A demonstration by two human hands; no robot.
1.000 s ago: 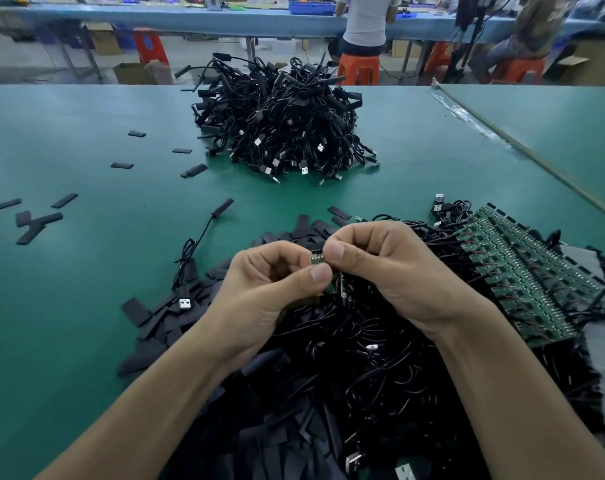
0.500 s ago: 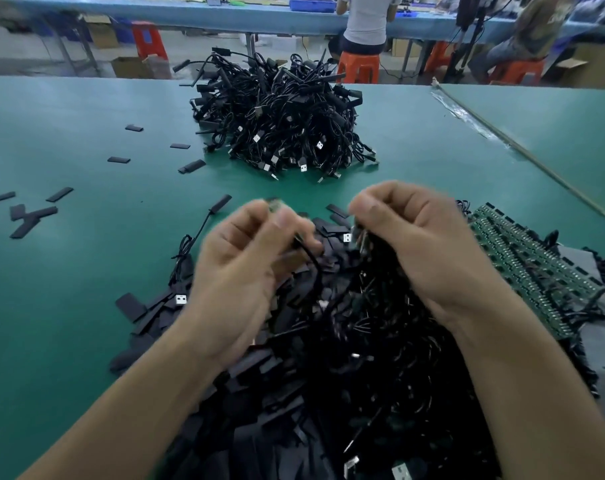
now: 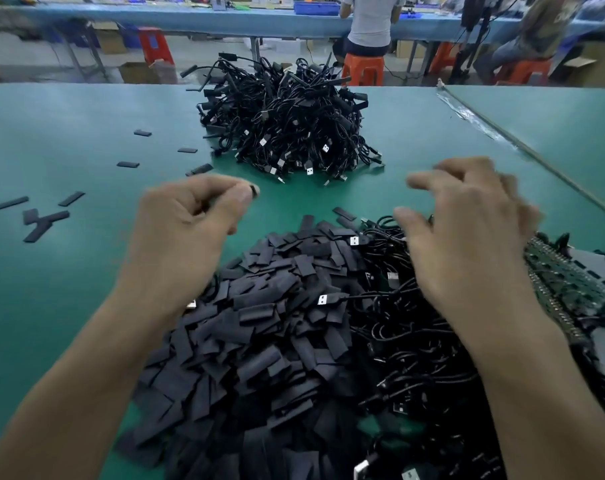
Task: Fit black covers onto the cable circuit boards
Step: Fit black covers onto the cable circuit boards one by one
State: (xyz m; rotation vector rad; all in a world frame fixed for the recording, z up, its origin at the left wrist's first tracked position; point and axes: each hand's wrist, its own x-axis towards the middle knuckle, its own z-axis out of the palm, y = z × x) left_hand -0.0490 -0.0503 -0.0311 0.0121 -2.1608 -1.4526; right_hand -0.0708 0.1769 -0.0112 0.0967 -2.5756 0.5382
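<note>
Our left hand [image 3: 190, 233], centre left, pinches a small dark piece [image 3: 255, 190] between thumb and forefinger. Our right hand [image 3: 467, 233] hovers loose and empty above the cables [image 3: 408, 341]. We judge ourselves between units: next needs one of the black covers [image 3: 277, 323] heaped lower centre.

A heap of covers [image 3: 266, 323] lies at the near side of the table [image 3: 69, 289], cables [image 3: 408, 341] on its right and boards [image 3: 564, 282] right of those. Behind, mid-table, sits a cable pile [image 3: 283, 123]; loose covers [image 3: 44, 220] are scattered to the left. The left hand [image 3: 186, 230], pinching a small piece [image 3: 255, 190], hangs behind the heap, and the right hand [image 3: 467, 233] over the cables.
</note>
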